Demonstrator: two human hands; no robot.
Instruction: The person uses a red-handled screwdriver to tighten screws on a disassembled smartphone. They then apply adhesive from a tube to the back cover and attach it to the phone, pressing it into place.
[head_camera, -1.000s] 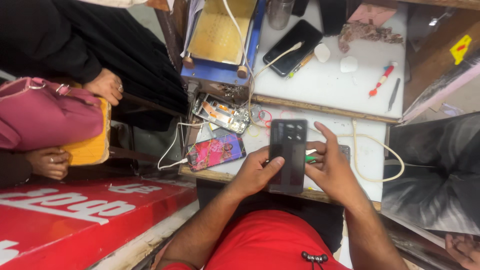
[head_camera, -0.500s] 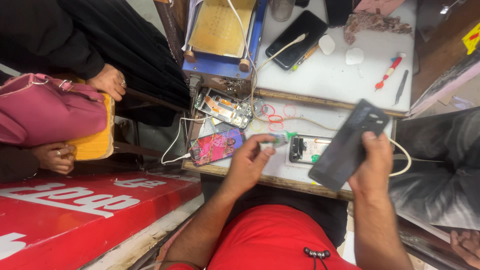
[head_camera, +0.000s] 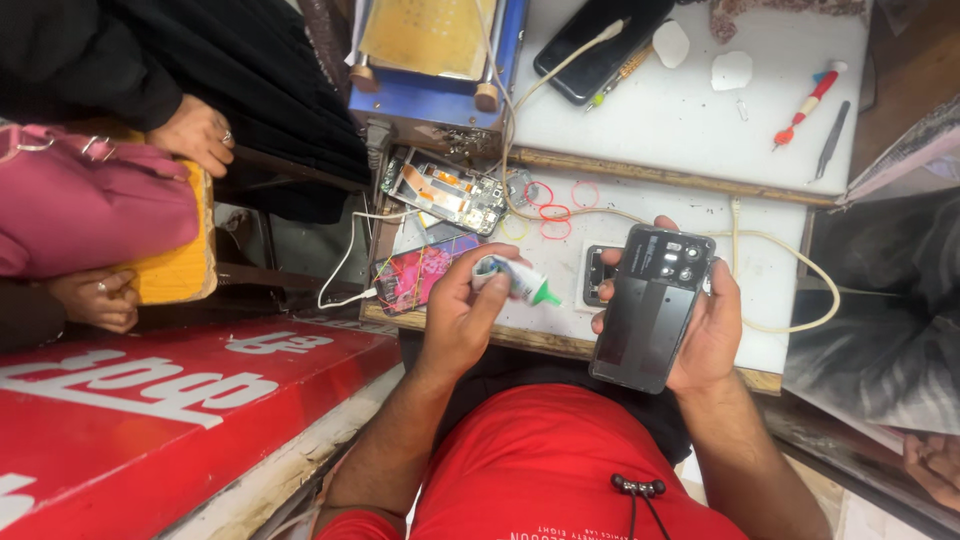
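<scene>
While the left hand (head_camera: 462, 318) pinches a small glue tube (head_camera: 512, 281) over the counter's (head_camera: 640, 110) near edge, the right hand (head_camera: 706, 330) grips a dark phone (head_camera: 648, 308); both closed.

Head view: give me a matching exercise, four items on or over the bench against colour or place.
Items:
1. small glue tube
2. dark phone back cover
3. red-handled screwdriver
4. black phone with cable

Descriptions:
A. lying on the far white shelf, handle red
B. held in the right hand
C. green nozzle, held in the left hand
D. lying at the top of the shelf, white cable plugged in

Pairs: 1-C, 2-B, 3-A, 4-D
</scene>
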